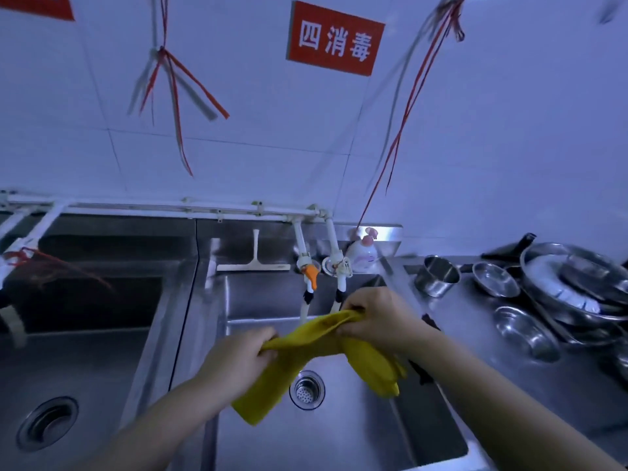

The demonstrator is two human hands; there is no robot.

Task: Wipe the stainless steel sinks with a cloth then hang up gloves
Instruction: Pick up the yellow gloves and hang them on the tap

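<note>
Your left hand is closed around one bunched end of the yellow rubber gloves; your right hand pinches the other bunched end, thumb and fingers shut on it. The gloves are held stretched between both hands above the right stainless steel sink basin, over its round drain strainer, clear of the basin floor.

Handling assessment: the material appears thin, limp and light, likely slick if wet. It sags and folds under its own weight, with loose ends hanging below each hand. Grip at the cuffs, not the fingers, when hanging. The red and grey strings on the white tiled wall look like probable hanging points. I cannot tell which end is the cuff.
</note>
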